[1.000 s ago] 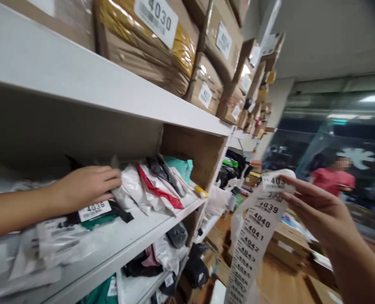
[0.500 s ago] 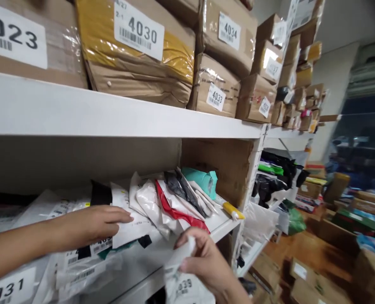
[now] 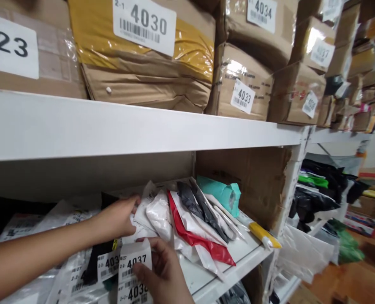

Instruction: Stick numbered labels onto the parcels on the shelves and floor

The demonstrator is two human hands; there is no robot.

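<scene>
My right hand (image 3: 164,264) pinches a strip of white barcode labels (image 3: 133,276), printed 4037 and 4038, in front of the lower shelf. Fingers and thumb of my left hand (image 3: 126,214) are closed on a white mailing bag (image 3: 139,231) farther back. To its right lean more packets: a white plastic one (image 3: 160,215), a red one (image 3: 189,236), a dark grey one (image 3: 190,198) and a teal one (image 3: 219,194). A labelled black packet (image 3: 95,257) lies under my left forearm, its number partly covered by the strip.
Above runs a white shelf beam (image 3: 137,135), with numbered cardboard boxes (image 3: 149,80) on it. A shelf post (image 3: 290,190) stands at the right, beside a yellow packet (image 3: 263,234) at the shelf end. Black bags (image 3: 317,198) fill the neighbouring rack.
My left hand has moved right from lying flat on a white packet to gripping a bag. The right hand has brought the label strip leftward. The view has turned left and closer.
</scene>
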